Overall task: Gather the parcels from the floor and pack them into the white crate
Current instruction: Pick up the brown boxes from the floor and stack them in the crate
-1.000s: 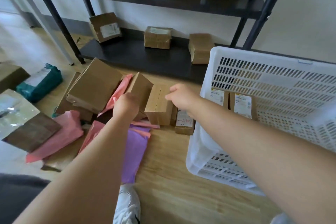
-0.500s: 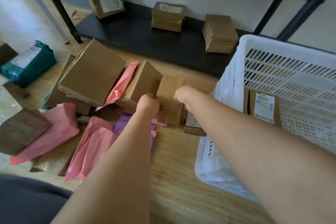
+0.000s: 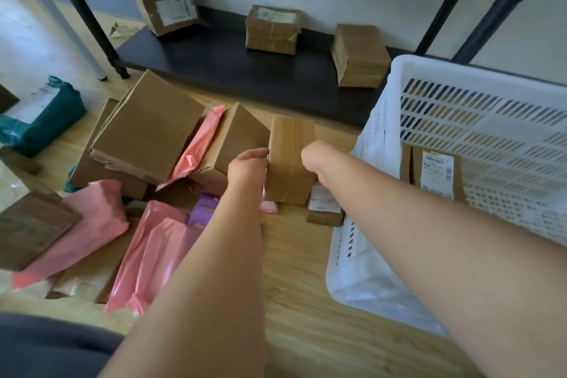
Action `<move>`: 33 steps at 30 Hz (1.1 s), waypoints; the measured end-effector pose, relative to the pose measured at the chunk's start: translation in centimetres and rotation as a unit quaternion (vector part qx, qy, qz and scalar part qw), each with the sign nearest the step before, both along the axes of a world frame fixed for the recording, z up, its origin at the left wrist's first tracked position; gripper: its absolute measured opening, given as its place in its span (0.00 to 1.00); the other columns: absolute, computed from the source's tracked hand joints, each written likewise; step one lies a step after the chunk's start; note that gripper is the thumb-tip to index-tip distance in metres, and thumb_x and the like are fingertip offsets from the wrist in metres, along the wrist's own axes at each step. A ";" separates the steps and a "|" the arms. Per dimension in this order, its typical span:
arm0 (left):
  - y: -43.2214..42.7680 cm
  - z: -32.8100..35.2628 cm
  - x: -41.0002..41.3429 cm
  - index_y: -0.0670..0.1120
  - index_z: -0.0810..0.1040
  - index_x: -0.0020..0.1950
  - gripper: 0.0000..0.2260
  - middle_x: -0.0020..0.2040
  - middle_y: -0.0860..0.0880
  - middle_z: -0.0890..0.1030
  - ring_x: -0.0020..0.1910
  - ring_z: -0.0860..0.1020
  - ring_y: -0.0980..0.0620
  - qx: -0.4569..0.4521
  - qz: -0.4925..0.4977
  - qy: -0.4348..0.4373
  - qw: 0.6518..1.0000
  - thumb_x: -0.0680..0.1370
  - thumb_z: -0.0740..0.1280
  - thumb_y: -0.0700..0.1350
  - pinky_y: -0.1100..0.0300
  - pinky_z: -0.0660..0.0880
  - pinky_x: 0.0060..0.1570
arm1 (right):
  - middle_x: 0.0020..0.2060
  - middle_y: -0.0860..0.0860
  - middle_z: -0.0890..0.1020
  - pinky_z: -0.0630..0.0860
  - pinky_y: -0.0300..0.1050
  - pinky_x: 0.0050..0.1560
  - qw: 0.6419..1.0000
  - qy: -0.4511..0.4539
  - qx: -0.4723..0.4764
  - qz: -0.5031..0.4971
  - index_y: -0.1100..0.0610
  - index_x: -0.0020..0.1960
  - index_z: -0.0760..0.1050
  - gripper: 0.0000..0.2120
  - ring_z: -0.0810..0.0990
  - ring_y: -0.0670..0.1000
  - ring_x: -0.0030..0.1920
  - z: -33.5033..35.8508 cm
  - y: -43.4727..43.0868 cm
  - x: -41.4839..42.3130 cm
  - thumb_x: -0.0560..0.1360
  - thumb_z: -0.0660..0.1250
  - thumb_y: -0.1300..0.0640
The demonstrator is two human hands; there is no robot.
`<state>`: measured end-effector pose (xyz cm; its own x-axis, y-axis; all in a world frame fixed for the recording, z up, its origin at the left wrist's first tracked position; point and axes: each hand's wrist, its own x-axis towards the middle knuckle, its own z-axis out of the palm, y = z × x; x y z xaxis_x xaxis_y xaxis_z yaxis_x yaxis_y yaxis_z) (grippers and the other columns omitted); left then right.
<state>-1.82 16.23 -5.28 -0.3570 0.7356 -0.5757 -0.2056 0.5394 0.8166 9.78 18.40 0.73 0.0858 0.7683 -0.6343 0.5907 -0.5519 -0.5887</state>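
Observation:
A taped brown cardboard box (image 3: 287, 150) stands on the wooden floor in the parcel pile. My left hand (image 3: 249, 166) grips its left side and my right hand (image 3: 316, 156) grips its right side. The white crate (image 3: 478, 120) stands to the right, tilted, with two labelled brown parcels (image 3: 435, 172) inside. More parcels lie around: a tilted brown box (image 3: 236, 138), a large flat box (image 3: 147, 129), pink mailers (image 3: 153, 252), a purple mailer (image 3: 202, 212) and a small labelled box (image 3: 325, 205) under my right wrist.
A black low shelf (image 3: 221, 67) runs behind the pile with three brown boxes on it. Black rack posts (image 3: 82, 9) rise at left and right. A teal parcel (image 3: 40, 116) lies far left. A dark brown flat parcel (image 3: 27, 227) lies at left.
Both hands moved forward onto the taped box and closed on its two sides. The view tilted down and closer to the pile.

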 end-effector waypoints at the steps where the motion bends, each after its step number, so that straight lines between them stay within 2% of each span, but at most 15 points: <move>1: -0.3 1.0 0.1 0.47 0.81 0.53 0.11 0.39 0.47 0.80 0.35 0.77 0.50 0.001 -0.005 -0.012 1.000 0.78 0.62 0.36 0.60 0.77 0.37 | 0.56 0.58 0.71 0.72 0.50 0.64 1.000 0.002 0.008 0.005 0.64 0.71 0.65 0.19 0.73 0.58 0.62 0.4 0.0 0.2 0.80 0.54 0.64; 3: -0.7 2.2 0.0 0.46 0.79 0.60 0.12 0.49 0.45 0.82 0.45 0.81 0.46 -0.023 -0.025 -0.028 0.999 0.77 0.67 0.44 0.55 0.80 0.46 | 0.49 0.56 0.73 0.76 0.47 0.56 0.999 -0.011 0.033 -0.012 0.63 0.65 0.70 0.14 0.75 0.55 0.52 1.1 0.1 0.9 0.81 0.56 0.64; 4: -1.0 2.8 -0.1 0.45 0.78 0.62 0.16 0.53 0.44 0.81 0.49 0.81 0.44 -0.036 -0.033 -0.038 0.998 0.75 0.69 0.47 0.52 0.79 0.51 | 0.50 0.56 0.75 0.77 0.46 0.55 0.999 -0.013 0.040 -0.022 0.63 0.63 0.72 0.12 0.77 0.54 0.52 1.7 -0.1 1.2 0.80 0.58 0.63; 5: -1.5 3.6 -0.3 0.44 0.77 0.63 0.19 0.52 0.44 0.80 0.50 0.80 0.45 -0.038 -0.039 -0.059 0.997 0.75 0.71 0.49 0.52 0.79 0.49 | 0.53 0.57 0.76 0.78 0.47 0.55 0.998 -0.012 0.048 -0.025 0.62 0.61 0.73 0.11 0.78 0.55 0.54 2.4 -0.2 1.6 0.80 0.59 0.63; 7: -2.4 5.3 -0.5 0.42 0.76 0.61 0.18 0.49 0.44 0.80 0.46 0.80 0.47 -0.012 -0.058 -0.099 0.993 0.75 0.71 0.48 0.55 0.78 0.42 | 0.57 0.58 0.77 0.78 0.49 0.56 0.998 0.005 0.059 -0.025 0.62 0.59 0.73 0.09 0.78 0.57 0.57 4.0 -0.6 2.5 0.80 0.60 0.63; 10: -3.2 8.0 -0.7 0.48 0.73 0.53 0.13 0.51 0.42 0.81 0.50 0.81 0.45 0.023 -0.074 -0.112 0.991 0.74 0.73 0.47 0.52 0.78 0.53 | 0.57 0.60 0.79 0.78 0.55 0.59 0.995 0.048 0.084 -0.026 0.61 0.47 0.75 0.04 0.79 0.58 0.56 6.5 -0.9 3.8 0.78 0.62 0.63; 11: -3.5 9.0 -0.8 0.49 0.71 0.52 0.16 0.52 0.42 0.81 0.51 0.81 0.45 0.035 -0.074 -0.113 0.990 0.71 0.76 0.47 0.50 0.78 0.55 | 0.57 0.60 0.79 0.77 0.56 0.59 0.993 0.069 0.090 -0.024 0.62 0.47 0.75 0.04 0.80 0.58 0.56 7.1 -1.0 4.2 0.79 0.62 0.64; 14: -3.8 11.9 -0.8 0.50 0.69 0.68 0.45 0.58 0.41 0.81 0.53 0.83 0.43 0.047 -0.099 -0.144 0.984 0.55 0.85 0.50 0.47 0.80 0.51 | 0.55 0.61 0.80 0.79 0.56 0.57 0.988 0.102 0.116 -0.015 0.65 0.54 0.76 0.08 0.80 0.59 0.55 9.5 -2.3 5.5 0.79 0.61 0.66; 15: -3.8 12.7 -0.6 0.47 0.69 0.70 0.49 0.57 0.42 0.82 0.52 0.83 0.44 0.052 -0.117 -0.132 0.983 0.53 0.86 0.51 0.49 0.80 0.51 | 0.56 0.61 0.80 0.80 0.56 0.56 0.986 0.103 0.128 -0.010 0.65 0.56 0.76 0.09 0.80 0.59 0.55 10.2 -2.7 6.0 0.78 0.61 0.66; 17: -4.2 14.7 0.1 0.44 0.74 0.65 0.44 0.54 0.44 0.84 0.51 0.84 0.46 0.063 -0.150 -0.086 0.983 0.52 0.85 0.54 0.52 0.79 0.54 | 0.56 0.62 0.80 0.80 0.54 0.54 0.983 0.097 0.155 0.010 0.65 0.57 0.76 0.11 0.80 0.61 0.55 11.6 -3.6 7.2 0.78 0.61 0.67; 20: -5.2 18.0 1.7 0.42 0.79 0.56 0.24 0.49 0.44 0.85 0.48 0.84 0.47 0.104 -0.173 -0.015 0.979 0.65 0.80 0.50 0.56 0.79 0.50 | 0.54 0.62 0.81 0.78 0.59 0.58 0.974 0.061 0.210 0.052 0.63 0.60 0.75 0.13 0.80 0.62 0.55 13.6 -4.9 9.4 0.77 0.62 0.64; 24: -6.2 18.7 3.9 0.43 0.80 0.56 0.13 0.49 0.47 0.85 0.48 0.84 0.48 0.140 -0.191 0.038 0.971 0.72 0.75 0.42 0.54 0.79 0.55 | 0.55 0.49 0.79 0.78 0.49 0.53 0.947 -0.010 0.309 0.088 0.51 0.66 0.73 0.19 0.79 0.52 0.52 14.8 -6.7 12.1 0.78 0.62 0.63; 26: -6.4 18.1 5.5 0.46 0.80 0.55 0.13 0.50 0.49 0.85 0.47 0.84 0.51 0.146 -0.197 0.055 0.968 0.72 0.75 0.40 0.53 0.80 0.55 | 0.54 0.46 0.78 0.76 0.42 0.47 0.941 -0.005 0.329 0.080 0.50 0.68 0.72 0.20 0.78 0.50 0.52 14.7 -7.5 13.5 0.78 0.61 0.64; 28: -6.6 17.7 7.1 0.48 0.78 0.59 0.18 0.52 0.50 0.84 0.49 0.84 0.52 0.151 -0.192 0.072 0.967 0.71 0.76 0.40 0.53 0.80 0.54 | 0.55 0.46 0.79 0.73 0.37 0.42 0.939 -0.010 0.334 0.081 0.50 0.68 0.72 0.20 0.78 0.49 0.53 14.3 -7.9 14.8 0.78 0.61 0.64; 33: -7.0 18.8 9.3 0.50 0.73 0.68 0.24 0.53 0.53 0.83 0.49 0.82 0.55 0.199 -0.188 0.108 0.956 0.74 0.73 0.40 0.63 0.78 0.42 | 0.53 0.46 0.80 0.71 0.35 0.39 0.938 0.001 0.341 0.060 0.50 0.66 0.74 0.18 0.79 0.48 0.50 14.8 -8.1 16.9 0.78 0.63 0.64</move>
<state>7.43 9.20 13.55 -0.1034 0.9806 -0.1663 0.1392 0.1798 0.9738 26.70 10.35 15.53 -0.0282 0.9996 0.0088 0.6230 0.0244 -0.7819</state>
